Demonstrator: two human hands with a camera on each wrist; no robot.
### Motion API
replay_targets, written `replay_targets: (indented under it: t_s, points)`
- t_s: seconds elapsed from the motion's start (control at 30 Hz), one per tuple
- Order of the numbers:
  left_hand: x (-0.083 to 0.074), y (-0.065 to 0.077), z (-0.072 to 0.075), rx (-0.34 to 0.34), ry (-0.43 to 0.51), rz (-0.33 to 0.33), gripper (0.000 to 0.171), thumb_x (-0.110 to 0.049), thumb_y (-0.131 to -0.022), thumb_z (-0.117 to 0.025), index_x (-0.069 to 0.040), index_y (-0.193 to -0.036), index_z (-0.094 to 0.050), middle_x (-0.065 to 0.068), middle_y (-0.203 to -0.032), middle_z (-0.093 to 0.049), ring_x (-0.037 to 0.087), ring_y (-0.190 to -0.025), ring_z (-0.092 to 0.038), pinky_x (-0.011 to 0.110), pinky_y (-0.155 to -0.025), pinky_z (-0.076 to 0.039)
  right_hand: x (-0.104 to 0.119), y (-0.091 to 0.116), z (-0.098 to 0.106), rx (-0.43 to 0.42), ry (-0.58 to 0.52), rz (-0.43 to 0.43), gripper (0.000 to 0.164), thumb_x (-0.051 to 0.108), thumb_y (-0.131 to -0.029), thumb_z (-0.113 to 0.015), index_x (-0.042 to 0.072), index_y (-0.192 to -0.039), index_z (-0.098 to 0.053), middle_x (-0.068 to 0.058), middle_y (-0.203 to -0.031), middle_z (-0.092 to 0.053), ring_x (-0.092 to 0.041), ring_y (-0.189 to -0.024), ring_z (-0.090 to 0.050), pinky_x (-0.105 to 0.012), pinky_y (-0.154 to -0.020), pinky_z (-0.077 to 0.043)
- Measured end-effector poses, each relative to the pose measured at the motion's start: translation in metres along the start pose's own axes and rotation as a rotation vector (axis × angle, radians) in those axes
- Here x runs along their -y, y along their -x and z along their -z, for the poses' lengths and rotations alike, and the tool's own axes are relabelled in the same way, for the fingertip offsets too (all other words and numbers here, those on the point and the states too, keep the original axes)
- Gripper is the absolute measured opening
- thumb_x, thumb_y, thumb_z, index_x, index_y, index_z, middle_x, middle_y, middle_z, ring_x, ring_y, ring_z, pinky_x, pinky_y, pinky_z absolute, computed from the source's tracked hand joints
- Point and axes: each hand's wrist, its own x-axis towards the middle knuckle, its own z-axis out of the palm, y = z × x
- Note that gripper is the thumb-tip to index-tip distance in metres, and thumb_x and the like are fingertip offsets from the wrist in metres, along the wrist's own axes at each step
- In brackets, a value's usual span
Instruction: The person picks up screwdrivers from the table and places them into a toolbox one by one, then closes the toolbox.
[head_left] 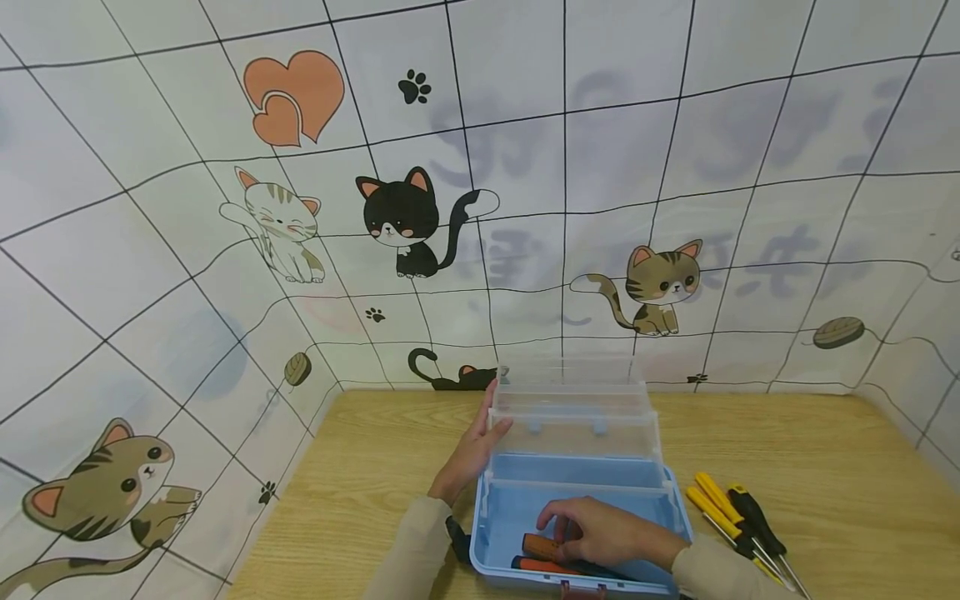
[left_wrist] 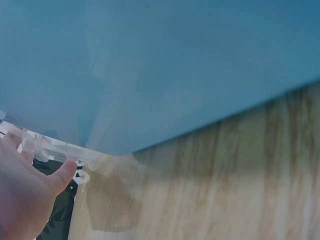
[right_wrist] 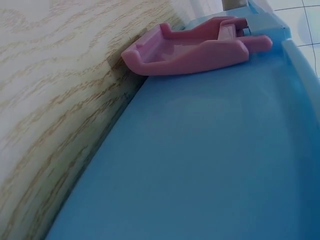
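A light-blue toolbox (head_left: 480, 521) stands on the table with its clear lid (head_left: 573, 437) raised. My left hand (head_left: 474, 450) holds the lid's left edge, thumb on the front; in the left wrist view the same hand (left_wrist: 25, 192) is at the clear edge. Inside the box, my right hand (head_left: 600, 533) is low over a brown handle (head_left: 538, 546), its fingers loosely bent and the index finger raised off it. A red-orange handle (head_left: 543, 566) lies along the front wall, partly hidden by the hand. The right wrist view shows only the box wall (right_wrist: 190, 140) and a pink latch (right_wrist: 195, 50).
Right of the box, several screwdrivers lie on the wooden table (head_left: 360, 475), some with yellow handles (head_left: 716, 500) and one with a black handle (head_left: 756, 517). A black piece (head_left: 459, 543) juts out at the box's left side. A wall with printed cats (head_left: 525, 250) stands behind.
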Motion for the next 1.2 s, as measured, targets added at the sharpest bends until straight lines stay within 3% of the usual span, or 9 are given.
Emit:
replay_targets:
  t_s: [0.23, 0.37, 0.57, 0.73, 1.2]
  points:
    - [-0.001, 0.000, 0.000, 0.001, 0.004, 0.007, 0.070, -0.054, -0.099, -0.050, -0.055, -0.154, -0.006, -0.009, -0.166, -0.009, 0.035, -0.151, -0.015, 0.071, -0.109, -0.026, -0.002, 0.001, 0.000, 0.014, -0.009, 0.048, 0.028, 0.005, -0.091, -0.067, 0.014, -0.117, -0.064, 0.003, -0.096, -0.066, -0.006, -0.079, -0.063, -0.023, -0.070, -0.051]
    - [-0.002, 0.001, 0.001, 0.001, 0.004, 0.002, 0.070, -0.054, -0.099, -0.049, -0.053, -0.155, -0.006, -0.007, -0.166, -0.009, 0.036, -0.150, -0.017, 0.070, -0.108, -0.029, -0.006, 0.001, 0.005, 0.044, 0.024, 0.109, 0.029, 0.013, -0.093, -0.066, 0.014, -0.122, -0.062, 0.006, -0.099, -0.066, -0.004, -0.083, -0.062, -0.024, -0.069, -0.052]
    - [-0.003, 0.001, 0.000, 0.002, 0.017, -0.002, 0.069, -0.052, -0.100, -0.050, -0.054, -0.154, -0.007, -0.004, -0.166, -0.013, 0.038, -0.146, -0.027, 0.066, -0.104, -0.038, 0.001, 0.003, 0.005, 0.017, 0.015, 0.127, 0.030, 0.013, -0.094, -0.066, 0.012, -0.123, -0.061, 0.003, -0.100, -0.066, -0.004, -0.084, -0.061, -0.024, -0.068, -0.051]
    - [-0.002, 0.000, 0.000, 0.005, 0.018, -0.009, 0.069, -0.051, -0.100, -0.050, -0.054, -0.154, -0.007, -0.006, -0.166, -0.012, 0.036, -0.148, -0.024, 0.067, -0.107, -0.033, 0.009, 0.005, 0.002, -0.007, -0.002, 0.082, 0.029, 0.009, -0.093, -0.066, 0.013, -0.122, -0.063, 0.002, -0.099, -0.066, -0.005, -0.084, -0.059, -0.024, -0.070, -0.051]
    - [0.000, 0.001, 0.000, 0.009, 0.021, -0.007, 0.070, -0.051, -0.101, -0.049, -0.053, -0.155, -0.005, -0.010, -0.165, -0.011, 0.033, -0.150, -0.019, 0.067, -0.110, -0.028, 0.020, 0.008, 0.005, 0.020, -0.040, 0.115, 0.029, 0.012, -0.095, -0.065, 0.010, -0.124, -0.062, -0.002, -0.104, -0.066, -0.005, -0.084, -0.064, -0.023, -0.070, -0.052]
